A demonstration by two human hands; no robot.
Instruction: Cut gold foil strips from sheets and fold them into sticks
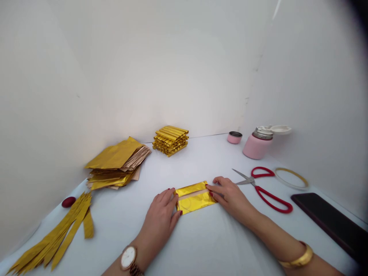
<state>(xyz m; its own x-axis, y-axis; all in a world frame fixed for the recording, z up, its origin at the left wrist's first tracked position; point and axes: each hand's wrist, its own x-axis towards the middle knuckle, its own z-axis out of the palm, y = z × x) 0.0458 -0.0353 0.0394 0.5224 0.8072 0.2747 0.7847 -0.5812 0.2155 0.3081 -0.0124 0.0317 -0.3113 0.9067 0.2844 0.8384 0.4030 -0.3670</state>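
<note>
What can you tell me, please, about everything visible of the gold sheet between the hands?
The gold sheet looks like shiny, creased foil, apparently folded, with a pale brown strip lengthwise between two gold bands. It lies slightly slanted on the light tabletop, right end farther away. The left hand touches its left end; the right hand, its right.

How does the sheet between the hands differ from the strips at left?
The sheet is one broad piece; the strips are several narrow ones.
The sheet has a pale band across it; the strips look plain gold.
The left hand and right hand touch the sheet; neither touches the strips.
Both are gold and lie on the table.
</note>
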